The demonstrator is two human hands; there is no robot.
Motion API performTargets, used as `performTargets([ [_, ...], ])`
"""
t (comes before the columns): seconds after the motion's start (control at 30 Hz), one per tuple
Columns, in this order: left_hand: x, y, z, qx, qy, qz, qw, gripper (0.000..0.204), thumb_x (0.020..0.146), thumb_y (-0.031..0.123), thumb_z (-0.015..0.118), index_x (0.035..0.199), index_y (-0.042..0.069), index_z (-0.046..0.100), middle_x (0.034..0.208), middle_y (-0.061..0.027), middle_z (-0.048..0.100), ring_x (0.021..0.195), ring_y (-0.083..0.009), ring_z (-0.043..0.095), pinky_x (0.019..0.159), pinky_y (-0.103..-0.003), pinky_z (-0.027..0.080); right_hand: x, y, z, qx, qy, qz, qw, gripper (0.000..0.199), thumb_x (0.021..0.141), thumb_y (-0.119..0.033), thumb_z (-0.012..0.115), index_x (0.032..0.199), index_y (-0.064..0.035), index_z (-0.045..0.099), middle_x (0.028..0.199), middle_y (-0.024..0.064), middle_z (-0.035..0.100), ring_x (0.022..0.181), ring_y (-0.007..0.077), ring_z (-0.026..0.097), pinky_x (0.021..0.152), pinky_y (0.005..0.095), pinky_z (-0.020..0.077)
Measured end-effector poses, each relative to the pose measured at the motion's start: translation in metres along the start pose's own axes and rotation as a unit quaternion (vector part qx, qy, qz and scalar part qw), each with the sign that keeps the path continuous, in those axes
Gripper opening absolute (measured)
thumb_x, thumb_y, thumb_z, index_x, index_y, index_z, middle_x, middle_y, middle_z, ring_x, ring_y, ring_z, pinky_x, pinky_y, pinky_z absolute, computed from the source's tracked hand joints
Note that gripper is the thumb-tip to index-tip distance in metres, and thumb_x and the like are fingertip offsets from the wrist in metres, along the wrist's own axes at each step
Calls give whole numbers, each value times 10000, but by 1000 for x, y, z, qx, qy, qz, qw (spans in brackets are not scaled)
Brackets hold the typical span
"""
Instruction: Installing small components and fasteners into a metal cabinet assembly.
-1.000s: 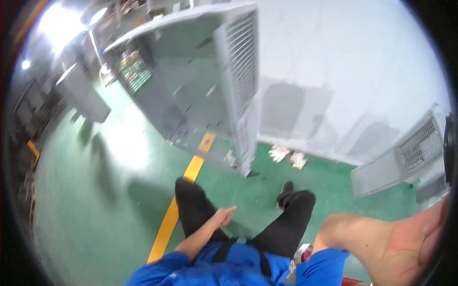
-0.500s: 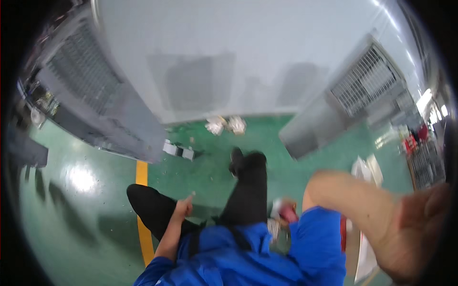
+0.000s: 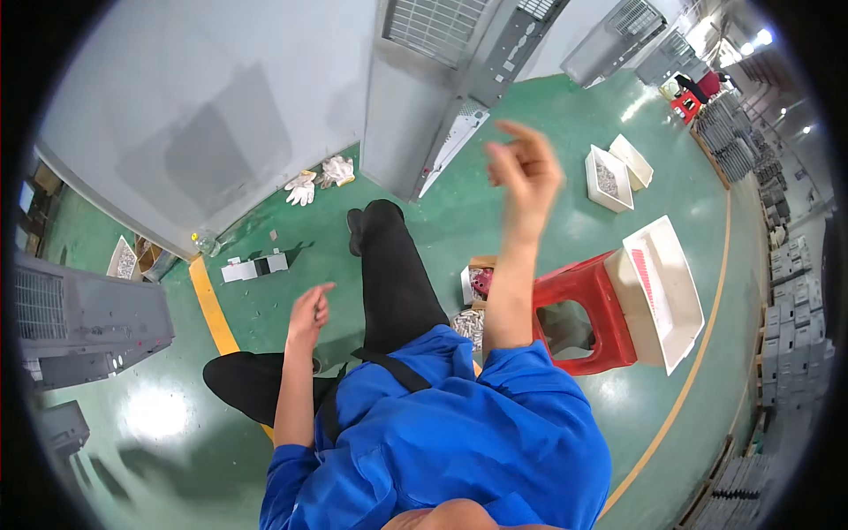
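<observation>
My left hand [image 3: 309,314] hangs over the green floor beside my thigh. Its index finger stretches out while the other fingers curl in; what they hold, if anything, is hidden. My right hand [image 3: 533,177], slightly blurred, is raised in front of me with index finger and thumb apart and nothing visible between them. Beyond it stands a tall grey metal cabinet panel [image 3: 402,115] with a slotted grille, apart from the hand. Below my right forearm are a small box with a pink thing [image 3: 481,281] and a heap of small whitish parts [image 3: 469,327].
A red plastic stool [image 3: 605,346] stands at my right, against a white bin [image 3: 680,291]. Farther off is a white tray of small parts [image 3: 608,181]. White gloves [image 3: 301,188] and a small white-and-grey piece [image 3: 256,267] lie on the floor. Another grey panel [image 3: 106,322] stands at left.
The view has swung to the right, bringing the stool and bin into sight. My right arm, earlier stretched out at the right close to the camera, is now raised in front.
</observation>
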State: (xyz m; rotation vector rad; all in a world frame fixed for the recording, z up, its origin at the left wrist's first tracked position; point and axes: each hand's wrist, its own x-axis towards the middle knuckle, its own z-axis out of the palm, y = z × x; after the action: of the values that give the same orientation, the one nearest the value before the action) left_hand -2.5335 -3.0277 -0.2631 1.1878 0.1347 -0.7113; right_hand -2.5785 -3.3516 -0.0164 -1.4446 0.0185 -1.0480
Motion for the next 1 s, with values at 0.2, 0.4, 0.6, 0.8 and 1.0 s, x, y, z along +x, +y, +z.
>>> performTargets([
  [0.2,46,70,73,-80,-51,60,994,407,912,298,511,1151,-31,501,644,42,348,502,-29,295,400,-173,206,-26,44,42,-69,-141,44,987,337,725,-7,676,1055,-2,607,591,13,534,539,46,465,507,204,383],
  [0.4,113,115,113,-174,0,89,981,584,850,480,554,1156,-16,518,640,48,338,512,-36,285,402,-187,175,-13,58,65,-97,-193,40,975,411,733,6,671,1131,15,570,611,-1,524,552,43,459,525,202,396],
  [0.6,155,135,82,-238,5,134,962,340,833,507,565,762,175,542,642,84,420,529,-50,327,414,-226,195,-29,57,100,-21,-295,67,953,536,721,1,680,1225,-27,500,581,8,482,545,55,439,512,218,377],
  [0.8,163,157,66,-237,70,124,961,316,846,485,562,815,171,595,708,64,536,586,-63,399,442,-234,211,-46,102,79,-37,-314,149,937,162,709,-43,706,700,5,552,574,-20,502,528,35,435,478,210,353],
  [1.0,182,164,27,-250,123,121,953,329,846,460,572,1008,176,607,985,31,566,906,-142,489,731,-323,396,-42,116,51,-62,-273,173,944,131,695,-35,723,692,-4,595,607,-25,543,561,31,463,509,181,364],
])
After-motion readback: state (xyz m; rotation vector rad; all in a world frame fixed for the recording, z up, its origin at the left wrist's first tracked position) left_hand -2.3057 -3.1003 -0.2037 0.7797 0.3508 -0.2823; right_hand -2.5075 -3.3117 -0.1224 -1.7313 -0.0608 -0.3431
